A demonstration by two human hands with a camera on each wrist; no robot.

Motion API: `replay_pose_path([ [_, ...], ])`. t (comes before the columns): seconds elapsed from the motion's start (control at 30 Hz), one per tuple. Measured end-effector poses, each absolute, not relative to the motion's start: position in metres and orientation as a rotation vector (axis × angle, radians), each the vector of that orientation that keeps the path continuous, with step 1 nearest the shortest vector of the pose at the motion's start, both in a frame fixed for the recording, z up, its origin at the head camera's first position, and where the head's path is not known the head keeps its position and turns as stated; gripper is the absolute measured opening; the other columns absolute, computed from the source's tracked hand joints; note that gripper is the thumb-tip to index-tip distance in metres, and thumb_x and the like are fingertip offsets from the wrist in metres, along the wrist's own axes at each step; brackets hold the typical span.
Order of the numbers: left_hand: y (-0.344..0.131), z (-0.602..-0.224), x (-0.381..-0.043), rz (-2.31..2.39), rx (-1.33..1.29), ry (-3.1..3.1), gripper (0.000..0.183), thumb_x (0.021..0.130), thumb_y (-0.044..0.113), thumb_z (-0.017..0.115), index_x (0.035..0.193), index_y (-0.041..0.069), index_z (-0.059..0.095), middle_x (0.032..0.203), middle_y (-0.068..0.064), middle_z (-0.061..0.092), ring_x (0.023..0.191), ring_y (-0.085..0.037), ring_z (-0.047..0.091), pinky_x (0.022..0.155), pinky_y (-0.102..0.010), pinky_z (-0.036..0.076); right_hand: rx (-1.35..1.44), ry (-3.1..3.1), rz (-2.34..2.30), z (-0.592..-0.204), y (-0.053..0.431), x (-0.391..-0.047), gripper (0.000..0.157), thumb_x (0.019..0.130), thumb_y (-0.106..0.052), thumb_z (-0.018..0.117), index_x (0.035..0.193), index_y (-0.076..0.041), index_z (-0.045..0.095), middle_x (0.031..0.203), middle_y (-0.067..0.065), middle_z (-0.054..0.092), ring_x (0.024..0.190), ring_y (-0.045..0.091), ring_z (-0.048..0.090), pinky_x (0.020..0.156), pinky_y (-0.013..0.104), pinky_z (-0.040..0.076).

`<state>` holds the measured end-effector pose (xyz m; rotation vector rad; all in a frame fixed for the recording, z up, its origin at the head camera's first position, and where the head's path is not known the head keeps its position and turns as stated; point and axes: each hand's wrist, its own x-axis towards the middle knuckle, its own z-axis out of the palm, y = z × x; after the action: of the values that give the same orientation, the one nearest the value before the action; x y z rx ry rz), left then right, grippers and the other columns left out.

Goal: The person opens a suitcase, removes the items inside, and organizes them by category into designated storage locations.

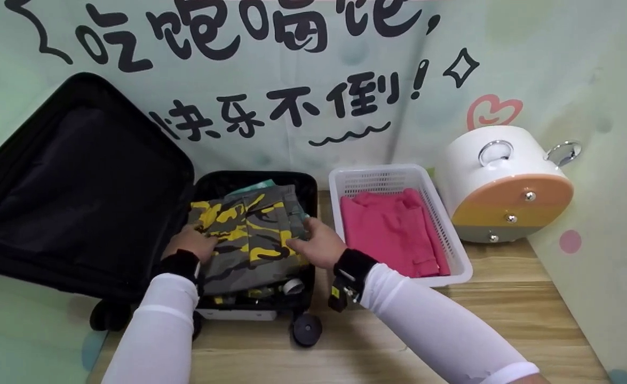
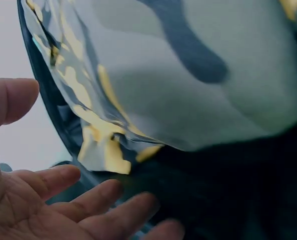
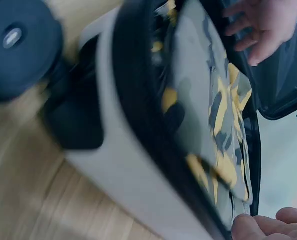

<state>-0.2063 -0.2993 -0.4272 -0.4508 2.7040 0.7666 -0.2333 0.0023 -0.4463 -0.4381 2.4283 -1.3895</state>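
Observation:
A folded camouflage garment (image 1: 254,229) in grey, black and yellow lies in the open black-lined suitcase (image 1: 201,186). My left hand (image 1: 191,242) is beside the garment's left edge. In the left wrist view that hand's fingers (image 2: 98,197) are spread loosely and hold nothing, just off the cloth. At the right edge my right hand (image 1: 321,242) has its thumb and fingers apart, close to or touching the cloth. Only its fingertips (image 3: 246,225) show in the right wrist view. Some teal cloth (image 1: 254,186) peeks out at the back.
The suitcase lid (image 1: 78,186) stands raised at the left. To the right, a white plastic basket (image 1: 460,266) holds folded pink clothing (image 1: 388,229). Farther right is a white drum-shaped drawer box (image 1: 497,181). A black suitcase wheel (image 1: 307,329) juts out at the front over the wooden table (image 1: 377,346).

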Motion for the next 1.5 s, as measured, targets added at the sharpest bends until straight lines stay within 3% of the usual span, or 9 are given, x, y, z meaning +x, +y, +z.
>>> replay_pose_path([
  [0.17, -0.305, -0.436, -0.204, 0.724, -0.421, 2.725, 0.058, 0.105, 0.036, 0.048, 0.131, -0.015, 0.061, 0.139, -0.036, 0.056, 0.11, -0.041, 0.061, 0.094, -0.045, 0.051, -0.374, 2.386, -1.376, -0.449, -0.015, -0.231, 0.09, 0.099, -0.038, 0.073, 0.165, 0.002, 0.027, 0.164, 0.025, 0.039, 0.148, 0.038, 0.042, 0.12, 0.048, 0.038],
  [0.3, -0.306, -0.441, -0.204, 0.729, -0.404, 2.714, 0.052, 0.104, 0.036, 0.052, 0.115, -0.013, 0.066, 0.129, -0.034, 0.062, 0.099, -0.037, 0.063, 0.087, -0.044, 0.052, -0.288, 2.326, -1.416, -0.452, -0.028, -0.23, 0.099, 0.096, -0.037, 0.076, 0.168, 0.0, 0.019, 0.168, 0.024, 0.034, 0.152, 0.038, 0.036, 0.122, 0.047, 0.034],
  [0.4, -0.305, -0.441, -0.203, 0.718, -0.377, 2.708, 0.057, 0.103, 0.036, 0.055, 0.126, -0.015, 0.064, 0.133, -0.034, 0.061, 0.103, -0.037, 0.062, 0.09, -0.044, 0.052, -0.228, 2.267, -1.447, -0.453, -0.035, -0.23, 0.106, 0.094, -0.036, 0.078, 0.168, 0.001, 0.013, 0.17, 0.024, 0.027, 0.154, 0.038, 0.032, 0.124, 0.046, 0.032],
  [0.53, -0.301, -0.44, -0.203, 0.689, -0.351, 2.689, 0.05, 0.103, 0.037, 0.055, 0.112, -0.011, 0.067, 0.111, -0.027, 0.066, 0.097, -0.036, 0.062, 0.089, -0.045, 0.052, -0.146, 2.195, -1.492, -0.457, -0.04, -0.232, 0.11, 0.093, -0.034, 0.079, 0.168, 0.003, 0.008, 0.173, 0.025, 0.019, 0.156, 0.039, 0.027, 0.124, 0.046, 0.03],
  [0.77, -0.296, -0.44, -0.206, 0.618, -0.301, 2.616, 0.075, 0.105, 0.043, 0.051, 0.146, -0.019, 0.048, 0.151, -0.039, 0.047, 0.125, -0.045, 0.057, 0.105, -0.049, 0.049, -0.048, 2.215, -1.437, -0.46, -0.04, -0.238, 0.108, 0.094, -0.036, 0.079, 0.168, 0.004, 0.012, 0.17, 0.026, 0.027, 0.154, 0.04, 0.031, 0.123, 0.046, 0.032],
  [0.87, -0.296, -0.441, -0.208, 0.591, -0.275, 2.594, 0.079, 0.105, 0.045, 0.05, 0.15, -0.02, 0.042, 0.157, -0.04, 0.039, 0.136, -0.049, 0.05, 0.111, -0.051, 0.045, -0.053, 2.254, -1.381, -0.461, -0.041, -0.239, 0.109, 0.093, -0.039, 0.079, 0.167, 0.004, 0.013, 0.169, 0.026, 0.03, 0.153, 0.04, 0.033, 0.123, 0.046, 0.033],
  [1.03, -0.296, -0.443, -0.21, 0.574, -0.275, 2.574, 0.082, 0.107, 0.047, 0.049, 0.151, -0.021, 0.038, 0.159, -0.041, 0.034, 0.141, -0.051, 0.045, 0.115, -0.053, 0.043, -0.058, 2.242, -1.397, -0.462, -0.042, -0.239, 0.106, 0.093, -0.037, 0.08, 0.166, 0.006, 0.016, 0.169, 0.025, 0.03, 0.153, 0.039, 0.033, 0.123, 0.045, 0.033],
  [1.2, -0.294, -0.446, -0.212, 0.581, -0.251, 2.588, 0.08, 0.106, 0.048, 0.049, 0.147, -0.02, 0.045, 0.154, -0.04, 0.042, 0.136, -0.049, 0.051, 0.112, -0.052, 0.046, -0.092, 2.233, -1.391, -0.464, -0.043, -0.237, 0.106, 0.092, -0.035, 0.079, 0.166, 0.008, 0.016, 0.17, 0.025, 0.027, 0.155, 0.038, 0.031, 0.124, 0.043, 0.031],
  [1.5, -0.296, -0.448, -0.213, 0.606, -0.27, 2.575, 0.082, 0.106, 0.047, 0.049, 0.15, -0.022, 0.039, 0.156, -0.042, 0.038, 0.139, -0.052, 0.047, 0.114, -0.054, 0.044, -0.115, 2.313, -1.338, -0.465, -0.046, -0.238, 0.095, 0.092, -0.032, 0.078, 0.161, 0.011, 0.028, 0.163, 0.025, 0.041, 0.146, 0.037, 0.044, 0.118, 0.042, 0.04],
])
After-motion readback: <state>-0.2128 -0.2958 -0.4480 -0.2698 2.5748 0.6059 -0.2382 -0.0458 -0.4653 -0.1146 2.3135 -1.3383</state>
